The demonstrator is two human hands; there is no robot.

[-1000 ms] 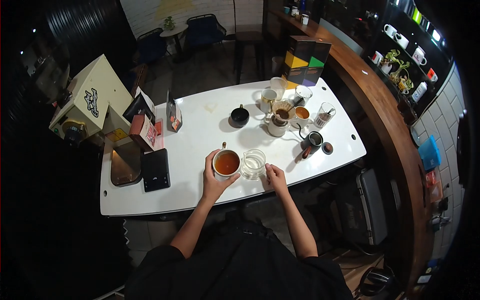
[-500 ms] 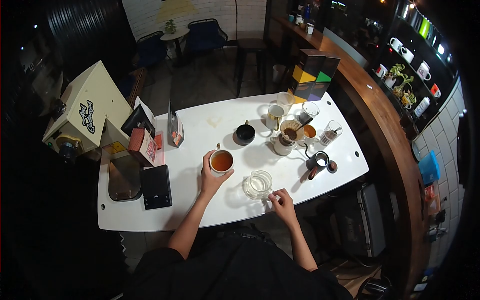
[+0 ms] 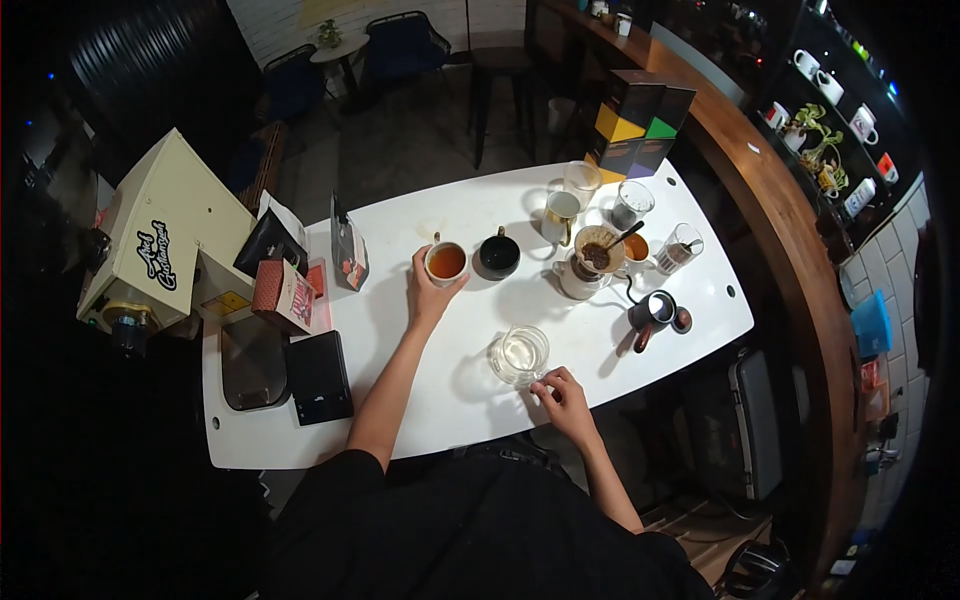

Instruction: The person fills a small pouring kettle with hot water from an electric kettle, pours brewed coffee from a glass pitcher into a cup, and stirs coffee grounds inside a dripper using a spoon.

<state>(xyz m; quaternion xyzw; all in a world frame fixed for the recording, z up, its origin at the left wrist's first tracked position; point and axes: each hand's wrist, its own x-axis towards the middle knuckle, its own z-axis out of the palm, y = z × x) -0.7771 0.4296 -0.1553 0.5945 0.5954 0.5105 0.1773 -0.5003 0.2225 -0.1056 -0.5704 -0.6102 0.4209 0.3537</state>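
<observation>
My left hand point(image 3: 435, 293) is wrapped round a light-coloured cup point(image 3: 446, 262) of reddish-brown liquid. Just right of that cup stands a dark cup point(image 3: 497, 256), its inside black. Down at the near side of the white table, my right hand point(image 3: 562, 402) has its fingers closed on the handle of a clear glass server point(image 3: 520, 355). Whether the server's base touches the tabletop I cannot tell. Further right, a dripper point(image 3: 598, 250) with a paper filter and dark coffee grounds sits on a pale server point(image 3: 577, 280).
A gooseneck kettle point(image 3: 652, 309) stands near the right edge, with glasses and a white-gold mug point(image 3: 560, 218) behind it. On the left are a cream grinder point(image 3: 172, 235), a black scale point(image 3: 319, 378) and coffee bags point(image 3: 349, 245). A colourful box point(image 3: 640, 125) occupies the far corner.
My left hand has moved the cup of reddish-brown liquid away from me, up beside the dark cup. The right hand stays at the glass server's handle. The camera view has shifted slightly.
</observation>
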